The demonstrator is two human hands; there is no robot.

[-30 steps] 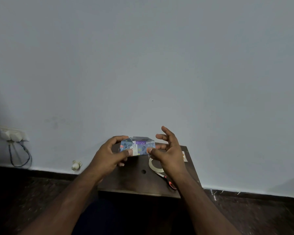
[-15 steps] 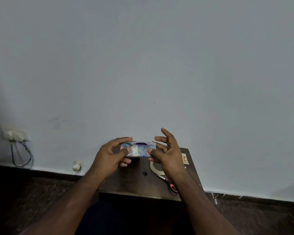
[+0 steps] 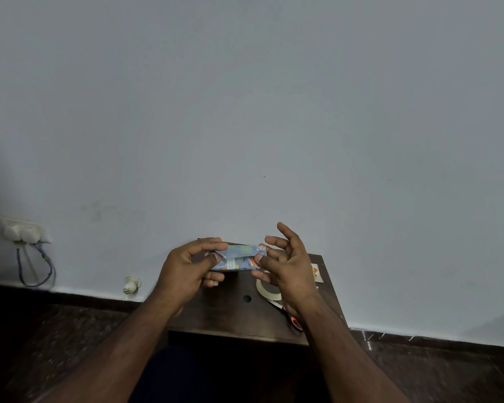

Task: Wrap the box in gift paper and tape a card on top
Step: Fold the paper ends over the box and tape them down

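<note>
- Your left hand (image 3: 186, 267) is curled round the left end of the wrapped box (image 3: 239, 258), thumb and index finger pinching the folded paper flap there.
- Your right hand (image 3: 288, 266) is mostly spread: upper fingers fanned out and free, only the thumb and a lower finger touching the box's right end. Loose grip, more a steadying touch.
- The box is held up between the 2 hands, above the far part of the small dark table (image 3: 233, 315), not resting on it. Blue patterned paper covers it; a pale strip on the front looks like tape.
- Risk: the left flap could spring open if you let go before taping, and no tape is in either hand.
- Risk: with the right side so lightly held, the box could twist or drop.
- The tape roll (image 3: 266, 289) and the scissors (image 3: 288, 314) lie on the table under your right wrist; reaching blind could knock them off the edge.
- The card (image 3: 315, 271) sits near the table's right edge, not yet taped on. A sweep of your arm could push it off.
</note>
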